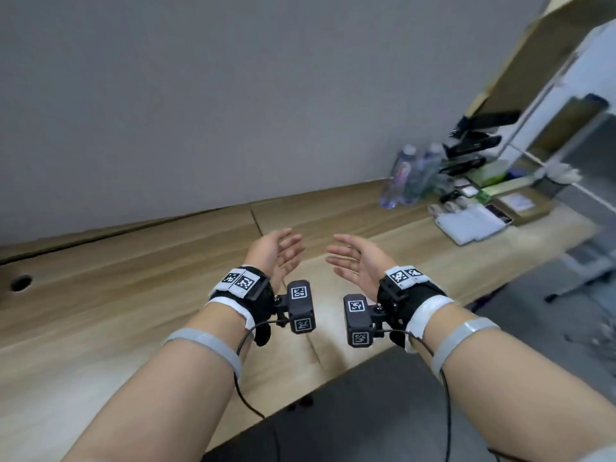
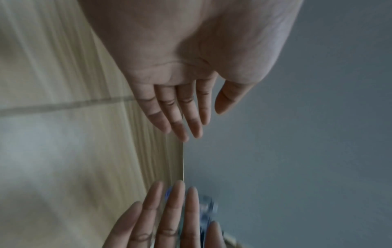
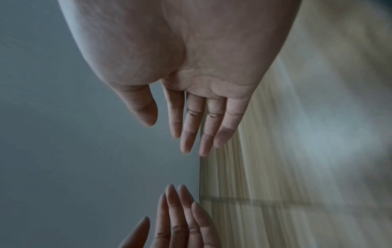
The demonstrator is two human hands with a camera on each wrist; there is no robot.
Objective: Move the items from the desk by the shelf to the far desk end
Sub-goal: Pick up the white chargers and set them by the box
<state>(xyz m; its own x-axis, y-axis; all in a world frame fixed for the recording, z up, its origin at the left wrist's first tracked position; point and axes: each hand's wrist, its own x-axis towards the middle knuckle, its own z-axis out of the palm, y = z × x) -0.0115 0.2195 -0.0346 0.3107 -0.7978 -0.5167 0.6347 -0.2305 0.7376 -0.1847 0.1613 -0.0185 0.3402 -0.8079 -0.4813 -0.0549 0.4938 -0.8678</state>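
Grey wall [image 1: 200, 95] runs along the back of a long wooden desk [image 1: 100, 311], and the person stands at its near edge with both forearms stretched out over the boards. Left hand [image 1: 278, 253] and right hand [image 1: 355, 263] hover above the wood, palms turned toward each other with a gap between them. On both, the fingers [image 2: 180, 120] are straight and only slightly spread, thumbs held a little apart; neither hand holds or touches anything. Each wrist view shows the other hand's fingertips [image 3: 176, 201] pointing back at it, close but not meeting. Well off to the right, by the shelf [image 1: 566, 105], the items sit clustered on the desk: clear plastic bottles [image 1: 405, 176] against the wall, black devices [image 1: 473, 145] stacked just behind them, a white pouch [image 1: 471, 225] and a cardboard box [image 1: 520, 205] nearer the edge. That corner is blurred.
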